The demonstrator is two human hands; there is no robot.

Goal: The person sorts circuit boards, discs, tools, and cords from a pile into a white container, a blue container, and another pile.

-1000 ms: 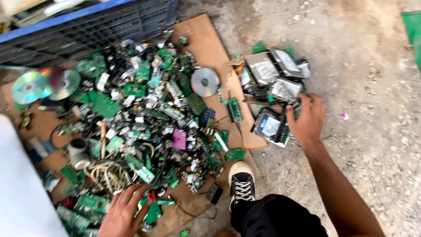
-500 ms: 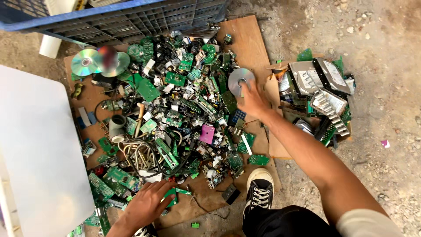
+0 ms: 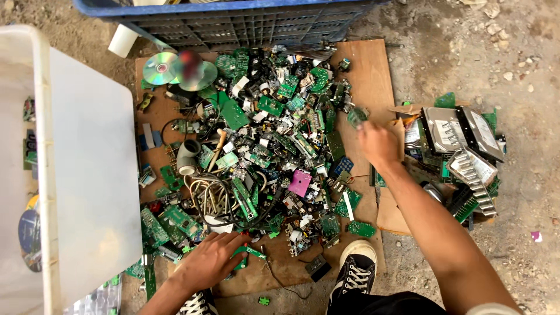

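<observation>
Holding a small green circuit board piece [image 3: 356, 116] pinched in its fingertips, the right hand [image 3: 378, 143] is hovering over the right edge of the scrap heap [image 3: 274, 157], fingers closed on the piece; the left hand [image 3: 213, 259] is resting palm down with fingers spread on the near edge of the heap, touching green board fragments, gripping nothing that can be made out; the two hands are sitting well apart; the heap of green boards, connectors and wires is lying on a brown wooden board [image 3: 364, 70] set on the dirt ground [image 3: 507, 52]; a pink square part [image 3: 300, 182] is lying near the middle of the heap; a bundle of pale cables [image 3: 207, 192] is lying left of centre, with a grey pipe elbow [image 3: 188, 156] just above it; two shiny discs [image 3: 160, 68] are lying at the far left corner of the board; a blue plastic crate [image 3: 233, 20] is standing beyond the heap; a white plastic bin [image 3: 81, 175] is standing to the left; a pile of metal drives and heat sinks [image 3: 461, 146] is sitting to the right of the board; one black and white sneaker [image 3: 353, 274] is planted on the board's near edge
</observation>
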